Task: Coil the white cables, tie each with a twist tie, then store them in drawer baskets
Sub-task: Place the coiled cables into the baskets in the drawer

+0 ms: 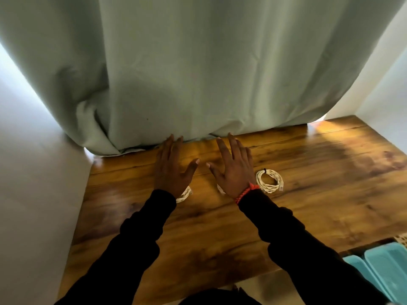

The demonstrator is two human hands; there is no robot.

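Note:
Both my hands are stretched out flat over the wooden table [319, 194], fingers spread and holding nothing. My left hand [170, 167] reaches toward the curtain's hem. My right hand [234, 167] wears an orange bracelet at the wrist. A coiled white cable [269, 180] tied with a dark twist tie lies on the table just right of my right wrist. Part of a second white coil [184, 194] peeks out from under my left wrist. A scrap of a third white cable [220, 189] shows under my right hand; most of it is hidden.
A pale green curtain [198, 73] hangs across the table's far edge. A white wall [33, 172] borders the table's left side. Turquoise baskets [383, 269] sit at the lower right, below the table's near edge, with a cream mesh basket corner [402, 238] beside them.

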